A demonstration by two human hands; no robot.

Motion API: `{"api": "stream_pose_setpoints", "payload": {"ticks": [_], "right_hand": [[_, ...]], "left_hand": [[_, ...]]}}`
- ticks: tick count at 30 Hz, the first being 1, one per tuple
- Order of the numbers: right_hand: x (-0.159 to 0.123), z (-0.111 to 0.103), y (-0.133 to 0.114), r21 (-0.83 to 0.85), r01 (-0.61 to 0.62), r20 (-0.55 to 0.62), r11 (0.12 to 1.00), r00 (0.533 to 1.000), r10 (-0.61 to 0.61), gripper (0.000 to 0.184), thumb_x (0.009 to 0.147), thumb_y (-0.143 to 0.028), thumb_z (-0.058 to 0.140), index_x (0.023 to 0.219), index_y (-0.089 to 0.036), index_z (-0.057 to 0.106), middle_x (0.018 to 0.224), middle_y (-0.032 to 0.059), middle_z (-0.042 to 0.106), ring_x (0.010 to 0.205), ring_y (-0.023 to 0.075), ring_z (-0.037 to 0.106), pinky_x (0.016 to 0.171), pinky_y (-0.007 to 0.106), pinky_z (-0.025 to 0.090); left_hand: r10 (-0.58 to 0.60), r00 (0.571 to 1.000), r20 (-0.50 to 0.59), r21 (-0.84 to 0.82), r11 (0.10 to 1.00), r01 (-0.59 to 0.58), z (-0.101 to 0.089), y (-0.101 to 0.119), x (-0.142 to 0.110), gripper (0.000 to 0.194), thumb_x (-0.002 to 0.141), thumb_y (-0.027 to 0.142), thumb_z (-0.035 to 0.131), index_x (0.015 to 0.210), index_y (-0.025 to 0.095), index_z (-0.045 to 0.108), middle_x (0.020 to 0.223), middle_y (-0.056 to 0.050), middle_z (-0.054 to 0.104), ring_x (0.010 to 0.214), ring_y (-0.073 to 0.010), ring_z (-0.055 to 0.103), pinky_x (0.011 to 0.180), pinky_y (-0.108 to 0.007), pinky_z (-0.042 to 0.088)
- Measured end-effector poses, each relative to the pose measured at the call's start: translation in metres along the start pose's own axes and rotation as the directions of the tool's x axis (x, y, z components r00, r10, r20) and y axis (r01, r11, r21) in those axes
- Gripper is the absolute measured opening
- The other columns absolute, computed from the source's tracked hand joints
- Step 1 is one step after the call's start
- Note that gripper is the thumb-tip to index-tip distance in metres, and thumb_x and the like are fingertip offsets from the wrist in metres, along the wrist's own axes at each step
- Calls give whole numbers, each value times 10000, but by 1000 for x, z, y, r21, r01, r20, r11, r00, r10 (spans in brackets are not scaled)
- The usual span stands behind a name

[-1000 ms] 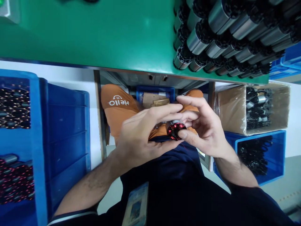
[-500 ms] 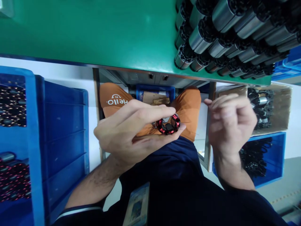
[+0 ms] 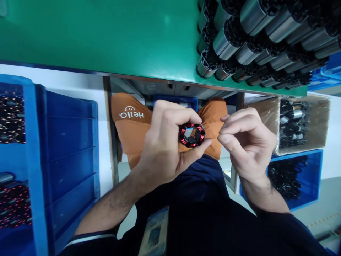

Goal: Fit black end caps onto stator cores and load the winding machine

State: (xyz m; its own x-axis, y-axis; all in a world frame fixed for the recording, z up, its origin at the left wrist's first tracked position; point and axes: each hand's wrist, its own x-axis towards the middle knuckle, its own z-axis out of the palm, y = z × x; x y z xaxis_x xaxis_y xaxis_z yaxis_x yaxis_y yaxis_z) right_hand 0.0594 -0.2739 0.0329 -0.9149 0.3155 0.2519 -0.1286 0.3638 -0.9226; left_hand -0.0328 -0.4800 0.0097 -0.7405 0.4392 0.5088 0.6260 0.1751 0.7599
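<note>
In the head view, the person is holding a ring-shaped part (image 3: 191,140) in front of the body, above the lap. The part is showing its round open end to the camera; red windings are sitting around the rim, with black pieces between them and on the inside wall. Through the hollow middle, a pale patch is showing.

The left hand (image 3: 165,145) is gripping this part narrowly: the bent fingers are resting along its upper and left side, and the thumb is supporting it from below. So the part is lying between fingers and thumb, near their tips, and its open face is staying uncovered. The right hand (image 3: 247,142) is floating just to the right of it, apart from the part, and its thumb and fingers are coming close together in a narrow pinch. Whether something thin is being held there, I cannot tell. Behind the hands, the orange trousers (image 3: 133,137) are showing, and farther up the green table (image 3: 106,39) is carrying metal cylinders (image 3: 226,41).

Compared with half a second ago, the right hand is now being nearer to the part, while the left fingers are bending more strongly; a full second ago, the right hand was touching the part.
</note>
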Motion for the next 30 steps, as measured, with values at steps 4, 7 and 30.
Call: {"api": "stream_pose_setpoints", "payload": {"ticks": [4, 7, 30], "right_hand": [[-13, 19, 5, 261, -234, 14, 936, 971, 239, 134, 1069, -422, 997, 1193, -385, 960, 1043, 13, 871, 930, 221, 797, 882, 402, 733], [-23, 34, 9, 376, -355, 68, 856, 932, 356, 301, 1010, -478, 1043, 1286, -379, 976, 1136, 23, 933, 989, 229, 867, 909, 414, 794], [7, -35, -1, -54, -388, 456, 920, 810, 369, 187, 1168, -355, 880, 1066, -231, 784, 1447, 141, 935, 1290, 291, 937, 1100, 442, 797]], "left_hand": [[47, 999, 6, 83, 995, -48, 7, 1, -1, 142, 1250, 392, 697, 1337, 280, 693, 1223, -77, 809, 1204, -220, 797, 1057, -404, 730], [66, 998, 12, 186, 980, -67, 8, -1, -5, 201, 1227, 448, 747, 1361, 307, 694, 1250, -112, 805, 1176, -263, 771, 1015, -461, 727], [-409, 827, 386, -294, 795, 531, 16, -30, -25, 678, 1045, 878, 820, 1295, 250, 765, 913, -34, 832, 645, -185, 761, 564, -292, 581]]}}
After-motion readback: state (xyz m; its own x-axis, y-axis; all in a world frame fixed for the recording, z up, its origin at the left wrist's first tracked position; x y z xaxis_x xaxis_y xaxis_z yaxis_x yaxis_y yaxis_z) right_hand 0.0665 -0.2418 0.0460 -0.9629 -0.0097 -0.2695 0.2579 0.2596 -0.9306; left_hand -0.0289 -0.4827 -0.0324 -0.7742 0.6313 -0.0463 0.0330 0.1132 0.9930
